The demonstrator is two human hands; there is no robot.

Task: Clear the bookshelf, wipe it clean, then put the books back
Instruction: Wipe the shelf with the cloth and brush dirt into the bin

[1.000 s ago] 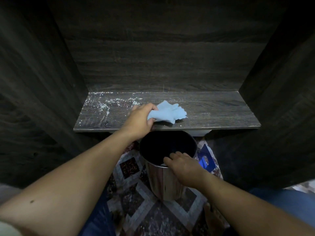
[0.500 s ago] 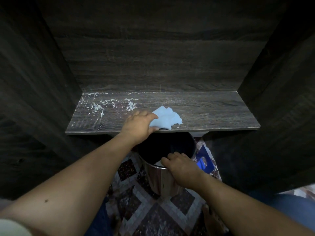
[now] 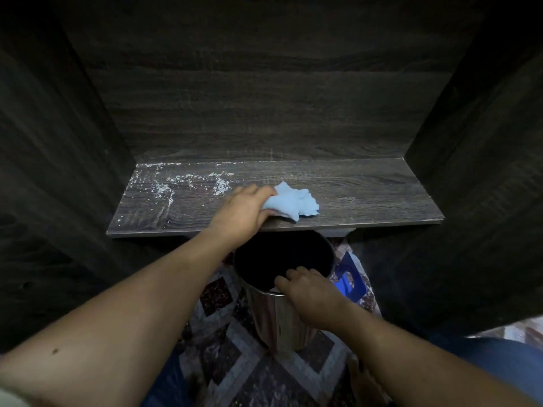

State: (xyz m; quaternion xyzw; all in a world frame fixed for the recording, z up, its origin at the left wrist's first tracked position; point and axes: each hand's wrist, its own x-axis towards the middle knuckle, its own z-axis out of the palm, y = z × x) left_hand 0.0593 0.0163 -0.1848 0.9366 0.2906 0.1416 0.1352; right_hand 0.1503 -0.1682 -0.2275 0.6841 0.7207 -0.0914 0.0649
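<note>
A dark wood-grain shelf board (image 3: 367, 201) runs across the bookshelf, with no books on it. White dust specks (image 3: 176, 186) cover its left part. My left hand (image 3: 241, 210) presses a crumpled light blue cloth (image 3: 293, 202) onto the board near its front edge, at the middle. Below the front edge stands a metal bin (image 3: 279, 318) with a dark inside. My right hand (image 3: 308, 292) grips the bin's near rim.
Dark side panels (image 3: 58, 171) and a back panel (image 3: 264, 98) close in the shelf space. A blue object (image 3: 349, 282) lies on the patterned rug (image 3: 229, 362) just right of the bin. My blue-clad legs frame the rug.
My left hand and the cloth slid back to the front edge, then a little up and right on the board. My right hand has stayed on the bin's rim.
</note>
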